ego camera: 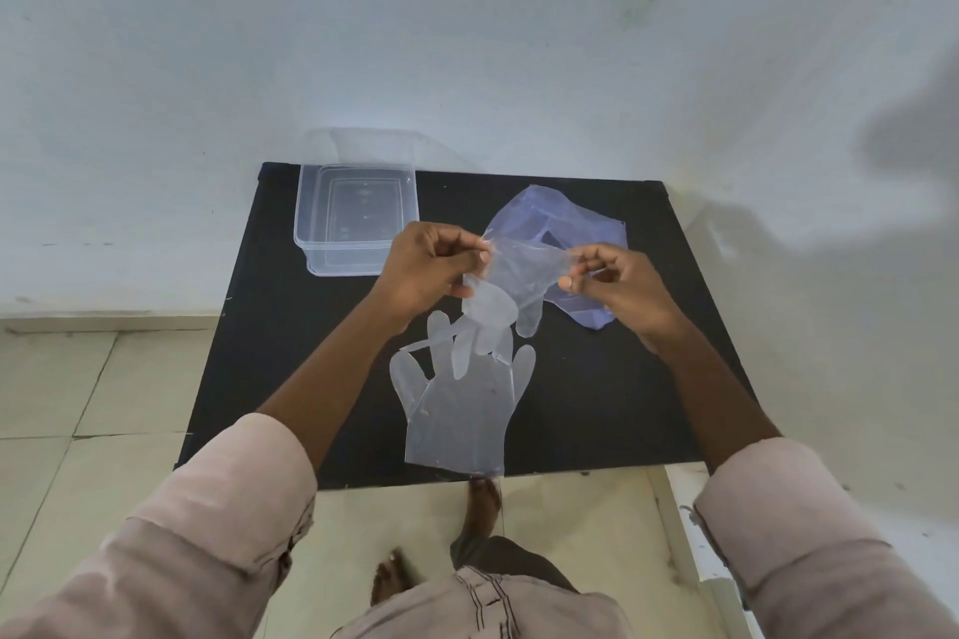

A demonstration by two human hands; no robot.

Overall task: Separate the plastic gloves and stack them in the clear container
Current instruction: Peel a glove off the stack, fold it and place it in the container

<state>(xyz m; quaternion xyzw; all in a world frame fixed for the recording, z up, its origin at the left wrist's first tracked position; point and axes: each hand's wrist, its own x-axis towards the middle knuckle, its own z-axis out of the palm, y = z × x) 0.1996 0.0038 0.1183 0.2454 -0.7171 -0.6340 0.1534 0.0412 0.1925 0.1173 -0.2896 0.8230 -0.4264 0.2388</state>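
Observation:
A thin clear plastic glove (pixel 511 283) hangs above the black table (pixel 290 343), cuff up and fingers drooping down. My left hand (pixel 425 270) pinches the cuff's left edge and my right hand (pixel 617 283) pinches its right edge, stretching it between them. Under it, another clear glove (pixel 462 410) lies flat near the table's front edge, fingers pointing away from me. The clear container (pixel 311 208) stands at the table's far left corner; I see no glove inside it.
A bluish plastic bag (pixel 576 223) lies crumpled at the table's back right, partly behind my right hand. A white wall rises directly behind the table. Tiled floor and my feet (pixel 485 509) show below the front edge.

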